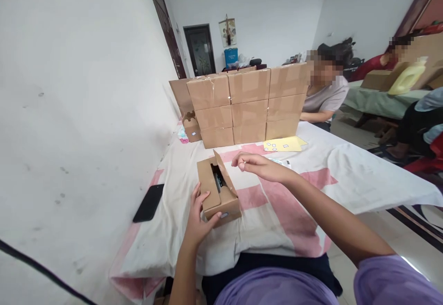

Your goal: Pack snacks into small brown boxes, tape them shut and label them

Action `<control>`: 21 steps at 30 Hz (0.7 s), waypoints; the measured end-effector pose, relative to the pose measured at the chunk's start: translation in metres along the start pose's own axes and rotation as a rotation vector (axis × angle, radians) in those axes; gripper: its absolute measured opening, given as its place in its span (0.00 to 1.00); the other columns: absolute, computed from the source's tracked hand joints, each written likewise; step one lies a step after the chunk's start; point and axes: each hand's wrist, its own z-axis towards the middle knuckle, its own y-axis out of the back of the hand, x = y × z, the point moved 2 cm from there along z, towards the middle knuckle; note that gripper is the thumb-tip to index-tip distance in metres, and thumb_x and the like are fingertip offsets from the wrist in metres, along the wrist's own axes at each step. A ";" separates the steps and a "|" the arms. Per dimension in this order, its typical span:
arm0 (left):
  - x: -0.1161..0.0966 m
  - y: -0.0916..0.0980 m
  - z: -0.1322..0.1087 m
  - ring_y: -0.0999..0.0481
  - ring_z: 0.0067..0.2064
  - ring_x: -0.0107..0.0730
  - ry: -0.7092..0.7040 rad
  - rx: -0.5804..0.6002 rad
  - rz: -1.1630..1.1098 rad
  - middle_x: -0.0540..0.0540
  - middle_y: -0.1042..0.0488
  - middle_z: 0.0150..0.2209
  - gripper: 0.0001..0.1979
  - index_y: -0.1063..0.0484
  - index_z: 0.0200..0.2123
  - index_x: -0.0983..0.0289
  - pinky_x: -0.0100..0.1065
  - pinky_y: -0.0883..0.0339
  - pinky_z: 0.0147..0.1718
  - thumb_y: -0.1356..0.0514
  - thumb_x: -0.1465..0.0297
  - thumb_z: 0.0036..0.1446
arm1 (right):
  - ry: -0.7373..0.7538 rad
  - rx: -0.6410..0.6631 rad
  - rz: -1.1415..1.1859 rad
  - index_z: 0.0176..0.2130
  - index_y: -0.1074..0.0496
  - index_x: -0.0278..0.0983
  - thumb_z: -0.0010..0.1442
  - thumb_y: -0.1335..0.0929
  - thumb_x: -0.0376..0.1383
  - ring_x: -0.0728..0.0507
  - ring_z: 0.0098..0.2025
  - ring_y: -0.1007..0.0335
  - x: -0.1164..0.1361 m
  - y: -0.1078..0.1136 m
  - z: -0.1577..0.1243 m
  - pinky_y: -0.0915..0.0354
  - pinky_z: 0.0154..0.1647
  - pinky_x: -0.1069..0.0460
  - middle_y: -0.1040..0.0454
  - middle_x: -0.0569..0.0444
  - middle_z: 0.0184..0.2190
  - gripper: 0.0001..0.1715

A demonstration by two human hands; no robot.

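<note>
**Left Hand (200, 221) Steadied a Small Carton (209, 186) as Right Hand (258, 165) Hung Close By**

The left hand, spread around the carton's near-left corner, had hold of it, fingers along the left side and thumb against the near end. The right hand, half open with its fingers loosely bent, hung just right of the raised flap (224, 173), apart from it and with nothing visible in its grasp.

The carton sat on the cloth (166, 238) in the lower centre of the frame. Its long axis ran from the far end toward the near end, slanting slightly to the right as it came closer; the end with a small label (224, 215) faced the bottom edge. A dark item (218, 179) showed through the gap, too hidden to identify. Handling the flaps well seemed to call for a firm but light brace, without squeezing the walls inward.

A black phone (148, 203) lay at lower left, a yellow sheet (292, 144) right of centre. Stacked boxes (249, 111) filled the upper centre, with a person (327, 93) beyond at upper right.
</note>
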 end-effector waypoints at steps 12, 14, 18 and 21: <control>-0.060 -0.021 0.037 0.38 0.69 0.52 0.158 0.181 -0.185 0.65 0.35 0.66 0.21 0.31 0.42 0.60 0.50 0.43 0.64 0.41 0.48 0.60 | -0.276 -0.244 0.122 0.26 0.35 0.38 0.54 0.32 0.45 0.47 0.27 0.38 -0.035 -0.009 0.006 0.42 0.33 0.51 0.35 0.58 0.22 0.15; -0.076 -0.022 0.038 0.35 0.67 0.50 0.250 0.157 -0.047 0.62 0.33 0.66 0.15 0.32 0.41 0.59 0.49 0.42 0.63 0.38 0.54 0.60 | -0.276 -0.283 0.090 0.25 0.35 0.37 0.53 0.31 0.46 0.48 0.27 0.40 -0.038 -0.011 0.005 0.44 0.31 0.52 0.35 0.59 0.22 0.16; -0.091 -0.028 0.036 0.33 0.66 0.46 0.257 0.141 0.099 0.60 0.31 0.64 0.14 0.30 0.49 0.58 0.48 0.40 0.63 0.39 0.65 0.59 | -0.309 -0.342 -0.038 0.23 0.33 0.36 0.53 0.32 0.44 0.49 0.27 0.41 -0.048 -0.017 0.002 0.46 0.30 0.52 0.35 0.58 0.23 0.16; -0.093 -0.033 0.033 0.38 0.69 0.47 0.198 0.166 0.207 0.60 0.36 0.68 0.21 0.29 0.57 0.58 0.50 0.41 0.65 0.42 0.69 0.61 | -0.348 -0.371 -0.062 0.22 0.34 0.36 0.54 0.34 0.43 0.49 0.25 0.43 -0.054 -0.018 -0.001 0.47 0.28 0.53 0.37 0.59 0.20 0.15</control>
